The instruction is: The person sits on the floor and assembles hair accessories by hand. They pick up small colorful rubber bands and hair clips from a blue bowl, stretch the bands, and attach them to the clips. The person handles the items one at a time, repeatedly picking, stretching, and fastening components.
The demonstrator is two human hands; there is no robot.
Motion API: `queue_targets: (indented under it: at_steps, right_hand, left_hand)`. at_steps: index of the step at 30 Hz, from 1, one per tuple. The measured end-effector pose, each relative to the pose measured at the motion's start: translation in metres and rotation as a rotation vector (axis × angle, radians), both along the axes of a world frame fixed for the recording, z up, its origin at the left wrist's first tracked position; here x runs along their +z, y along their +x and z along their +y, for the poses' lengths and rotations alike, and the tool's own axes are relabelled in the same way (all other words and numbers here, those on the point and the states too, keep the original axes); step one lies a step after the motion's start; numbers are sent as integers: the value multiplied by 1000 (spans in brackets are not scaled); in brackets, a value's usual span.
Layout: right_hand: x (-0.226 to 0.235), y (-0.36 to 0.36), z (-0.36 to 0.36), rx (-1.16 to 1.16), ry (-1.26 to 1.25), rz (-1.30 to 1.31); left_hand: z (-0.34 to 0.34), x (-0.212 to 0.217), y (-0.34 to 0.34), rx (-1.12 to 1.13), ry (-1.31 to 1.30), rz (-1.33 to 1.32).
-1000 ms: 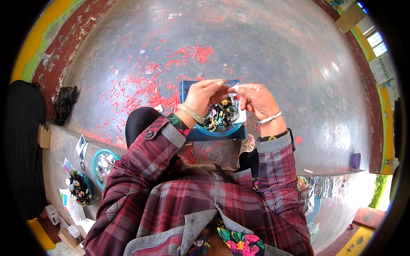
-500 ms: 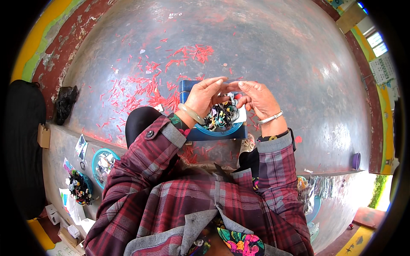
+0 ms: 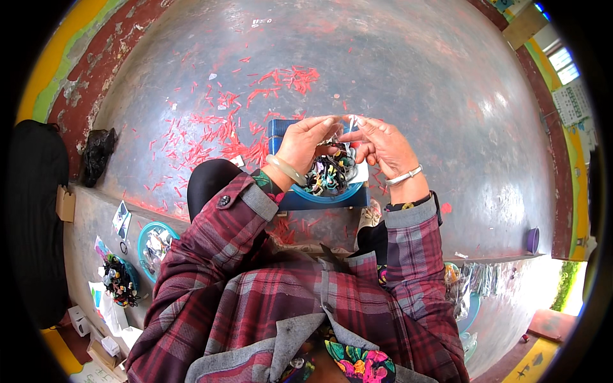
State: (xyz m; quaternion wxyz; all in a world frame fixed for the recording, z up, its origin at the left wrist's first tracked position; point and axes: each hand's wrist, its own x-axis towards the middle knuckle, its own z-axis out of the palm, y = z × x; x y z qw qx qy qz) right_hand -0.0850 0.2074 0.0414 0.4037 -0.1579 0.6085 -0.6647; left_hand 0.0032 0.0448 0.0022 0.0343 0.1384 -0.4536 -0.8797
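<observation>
My left hand (image 3: 310, 142) and my right hand (image 3: 381, 143) are raised close together over a blue round basket (image 3: 329, 199). Between my fingertips is a thin piece of clear plastic film (image 3: 352, 122), shiny and partly hidden by the fingers. Both hands are closed in a pinch, thumbs against the forefingers. Under them the basket holds a heap of black hair ties (image 3: 331, 173) with coloured trims. The basket rests on a dark blue box (image 3: 300, 203), and something white shows at its right side.
Red paper scraps (image 3: 217, 131) litter the floor ahead and to the left. At left stand another blue basket (image 3: 148, 271) of small packets and a container of black hair ties (image 3: 119, 284). A blue tub (image 3: 471, 313) and clear packets (image 3: 482, 279) lie at right. A purple cup (image 3: 532, 240) stands farther right.
The right fingers have shifted slightly and the fingertips have parted a little. The clear film now shows as a bright, shiny piece between the hands. The basket has not moved.
</observation>
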Motion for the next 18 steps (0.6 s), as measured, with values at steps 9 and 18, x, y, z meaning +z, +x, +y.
queue_targets:
  at_steps: [9,18]
  right_hand:
    - [-4,-1,0,-44,-23,83]
    - [-14,8,-9,-208,311,1106]
  left_hand:
    - [-9,-9,-4,1,148,20]
    - [0,-1,-5,127,-155,-51]
